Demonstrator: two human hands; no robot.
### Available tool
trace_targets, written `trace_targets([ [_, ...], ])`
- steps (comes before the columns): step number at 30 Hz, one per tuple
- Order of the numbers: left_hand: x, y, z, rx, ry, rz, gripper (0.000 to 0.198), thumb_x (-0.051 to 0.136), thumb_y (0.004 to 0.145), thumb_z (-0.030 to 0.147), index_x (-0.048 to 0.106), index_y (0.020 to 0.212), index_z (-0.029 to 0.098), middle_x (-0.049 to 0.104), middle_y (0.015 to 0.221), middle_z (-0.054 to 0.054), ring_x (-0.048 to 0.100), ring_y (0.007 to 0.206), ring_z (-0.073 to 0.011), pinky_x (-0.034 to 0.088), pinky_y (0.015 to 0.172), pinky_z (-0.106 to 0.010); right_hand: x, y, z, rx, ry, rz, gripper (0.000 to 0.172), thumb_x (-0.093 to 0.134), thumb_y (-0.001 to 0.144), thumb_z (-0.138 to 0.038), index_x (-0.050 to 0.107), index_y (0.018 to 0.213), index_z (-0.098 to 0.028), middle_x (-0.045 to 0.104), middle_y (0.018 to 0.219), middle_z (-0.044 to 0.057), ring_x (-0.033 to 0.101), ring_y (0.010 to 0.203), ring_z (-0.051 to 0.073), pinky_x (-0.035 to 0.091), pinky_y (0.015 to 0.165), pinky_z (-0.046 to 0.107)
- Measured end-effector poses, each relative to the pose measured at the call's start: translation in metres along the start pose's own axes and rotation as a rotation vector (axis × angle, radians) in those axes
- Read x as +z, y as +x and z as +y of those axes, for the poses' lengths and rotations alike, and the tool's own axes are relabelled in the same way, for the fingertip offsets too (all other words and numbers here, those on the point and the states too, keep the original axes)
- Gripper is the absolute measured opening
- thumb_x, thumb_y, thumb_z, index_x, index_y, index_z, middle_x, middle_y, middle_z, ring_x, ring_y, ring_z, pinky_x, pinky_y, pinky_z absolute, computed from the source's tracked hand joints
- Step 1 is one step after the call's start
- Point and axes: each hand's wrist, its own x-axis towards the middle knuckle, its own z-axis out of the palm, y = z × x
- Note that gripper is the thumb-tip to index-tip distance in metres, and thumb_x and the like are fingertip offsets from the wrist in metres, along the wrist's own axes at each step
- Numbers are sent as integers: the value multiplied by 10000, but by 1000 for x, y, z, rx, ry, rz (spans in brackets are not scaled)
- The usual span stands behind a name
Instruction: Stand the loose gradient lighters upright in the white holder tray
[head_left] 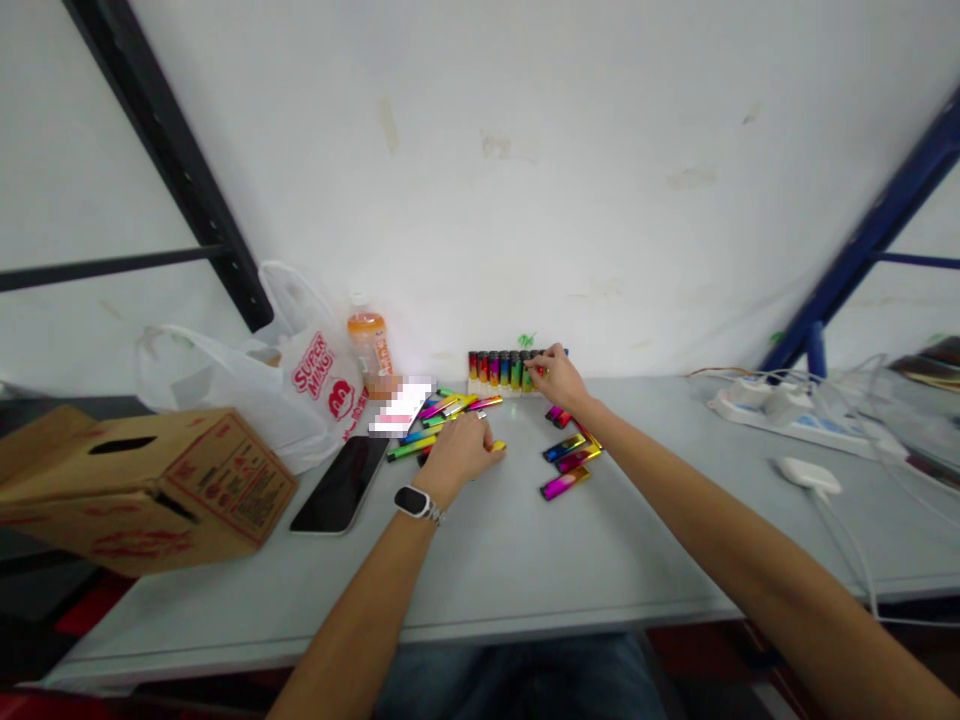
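A row of upright rainbow-coloured lighters (499, 369) stands in a tray against the wall. My right hand (559, 377) reaches to the row's right end, fingers pinched on a lighter there. My left hand (461, 447) rests closed on the table, gripping a lighter whose yellow end (499, 446) sticks out. Several loose lighters (450, 407) lie left of the row, by my left hand. Several more loose lighters (570, 458) lie below my right hand. A watch (417, 503) is on my left wrist.
A black phone (341, 483) lies left of my left hand. A brown cardboard box (142, 488), a white plastic bag (296, 385) and an orange bottle (369, 345) stand at the left. A power strip (780, 410) with cables and a white charger (806, 473) lie at the right.
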Motion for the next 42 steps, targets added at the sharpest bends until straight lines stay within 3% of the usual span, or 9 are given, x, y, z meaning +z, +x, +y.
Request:
trace_targets([
  [7, 7, 2, 11, 50, 138, -56, 139, 622, 812, 250, 706, 782, 144, 683, 909, -134, 647, 895, -263, 477, 815, -351, 9, -42, -7, 20, -63, -9, 608, 571, 877, -223, 487, 1478, -175, 466, 1069, 107, 546, 986, 242, 459, 994, 395],
  [11, 9, 5, 15, 83, 130, -75, 171, 546, 869, 203, 678, 778, 144, 663, 911, -135, 636, 905, -257, 471, 849, -360, 12, -60, -26, 45, 38, 43, 395, 582, 871, -253, 657, 1250, -171, 492, 1054, 104, 553, 1004, 247, 462, 970, 390],
  [15, 9, 8, 14, 131, -53, 55, 177, 475, 956, 253, 607, 880, 163, 644, 964, -116, 616, 904, -233, 468, 816, -343, 3, -69, -52, 30, 162, 80, 222, 575, 886, -288, 706, 1036, -190, 543, 978, 79, 566, 967, 231, 458, 918, 376],
  [21, 7, 9, 18, 79, -424, 197, 215, 371, 1020, 365, 519, 1035, 209, 605, 777, -17, 574, 678, -180, 394, 643, -276, -9, -77, -69, 120, 372, 161, 214, 546, 906, -332, 694, 915, -178, 590, 834, 40, 547, 785, 185, 430, 757, 320],
  [26, 16, 9, 26, 34, -587, 331, 305, 442, 983, 440, 564, 850, 194, 532, 691, 11, 492, 640, -148, 349, 630, -257, -4, -85, -74, 172, 494, 132, 237, 529, 902, -363, 652, 818, -179, 617, 783, 29, 510, 711, 166, 398, 681, 297],
  [31, 26, 13, 24, -91, -840, 245, 404, 364, 994, 453, 583, 799, 175, 449, 592, 32, 427, 551, -132, 342, 567, -252, -9, -88, -87, 155, 615, 73, 302, 510, 923, -434, 663, 911, -174, 623, 773, 24, 526, 691, 161, 403, 654, 288],
  [35, 23, 14, 19, 133, -708, 149, 336, 481, 955, 408, 633, 791, 157, 625, 756, -40, 547, 711, -162, 421, 683, -273, -12, -91, -88, 222, 613, 74, 380, 539, 906, -491, 607, 1107, -175, 535, 656, -29, 503, 602, 156, 376, 577, 274],
  [38, 18, 10, 20, 223, -690, 44, 306, 552, 924, 405, 683, 815, 151, 683, 805, -53, 583, 735, -173, 447, 700, -281, -10, -91, -83, 211, 570, 9, 296, 493, 928, -479, 588, 950, -199, 520, 644, -32, 497, 603, 156, 373, 590, 275],
  [42, 20, 6, 25, 15, -826, 65, 312, 647, 858, 454, 682, 930, 152, 617, 640, 3, 505, 514, -124, 387, 510, -240, -4, -91, -74, 202, 550, -7, 297, 392, 961, -430, 491, 777, -219, 534, 694, -8, 498, 656, 163, 375, 622, 281],
])
